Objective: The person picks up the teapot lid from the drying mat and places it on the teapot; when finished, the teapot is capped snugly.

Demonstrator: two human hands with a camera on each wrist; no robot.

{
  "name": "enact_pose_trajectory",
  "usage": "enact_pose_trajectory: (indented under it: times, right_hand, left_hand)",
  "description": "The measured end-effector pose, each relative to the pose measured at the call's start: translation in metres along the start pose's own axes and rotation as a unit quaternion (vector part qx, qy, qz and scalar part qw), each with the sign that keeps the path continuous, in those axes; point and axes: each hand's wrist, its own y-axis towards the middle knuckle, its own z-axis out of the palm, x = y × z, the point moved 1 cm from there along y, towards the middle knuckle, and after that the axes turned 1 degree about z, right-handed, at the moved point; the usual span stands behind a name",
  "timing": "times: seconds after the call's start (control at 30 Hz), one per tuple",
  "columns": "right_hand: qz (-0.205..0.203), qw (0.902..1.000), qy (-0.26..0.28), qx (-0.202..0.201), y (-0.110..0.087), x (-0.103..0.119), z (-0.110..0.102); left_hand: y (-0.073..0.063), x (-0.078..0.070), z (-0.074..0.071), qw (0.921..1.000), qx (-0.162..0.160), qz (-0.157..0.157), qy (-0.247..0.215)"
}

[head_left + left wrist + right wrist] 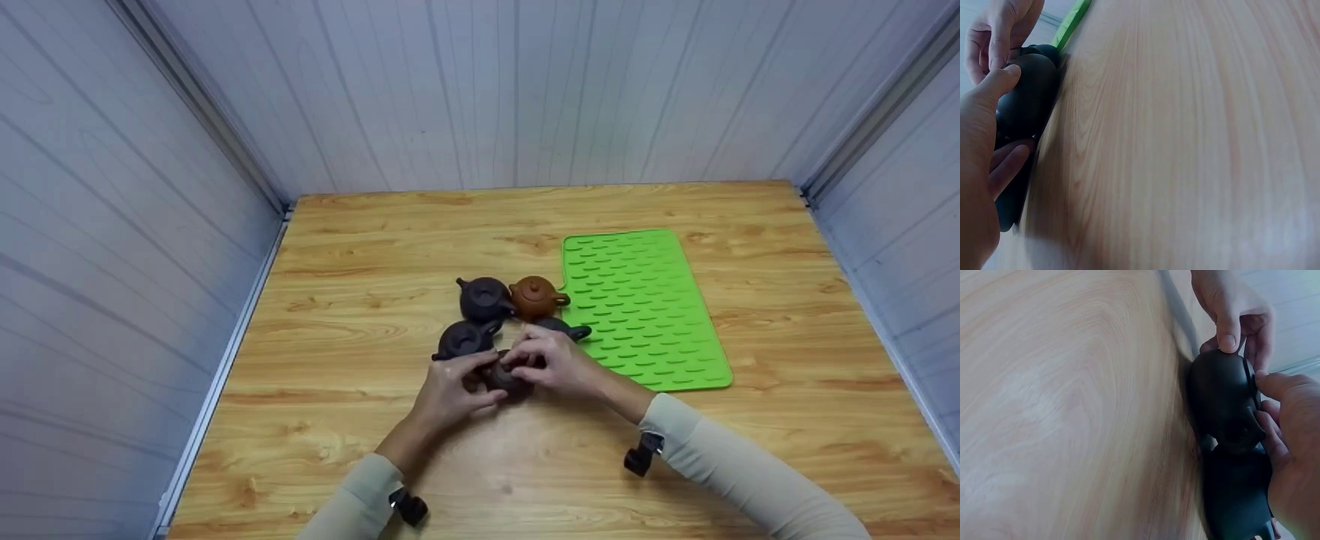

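A dark brown teapot (511, 385) stands on the table between the two hands, nearest the person. My left hand (447, 391) grips its left side, thumb in front and fingers behind. From the right, my right hand (559, 364) pinches at the top of this teapot, by the lid (1251, 379); the lid's knob is hidden by the fingers. Close behind stand a dark teapot (459, 341) on the left, another dark teapot (484, 300) farther back, an orange-brown teapot (534, 298), and a dark teapot (555, 325) partly covered by the right hand.
A green textured mat (645, 315) lies to the right of the teapots, with one teapot's handle reaching over its left edge. The wood-grain table (360, 285) is bounded by pale panel walls (487, 90) at the back and both sides.
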Motion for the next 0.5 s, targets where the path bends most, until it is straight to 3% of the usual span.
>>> enact_pose_trajectory:
  times: [0.37, 0.5]
  right_hand:
    - [0.0, 0.9999, 0.01, 0.006, -0.001, 0.0, -0.006]
    - [-0.004, 0.9998, 0.014, 0.014, -0.001, 0.0, -0.013]
  left_hand:
    - [0.002, -0.003, -0.002, 0.9999, 0.013, -0.006, 0.004]
    - [0.007, -0.007, -0.008, 0.9987, 0.042, -0.026, 0.004]
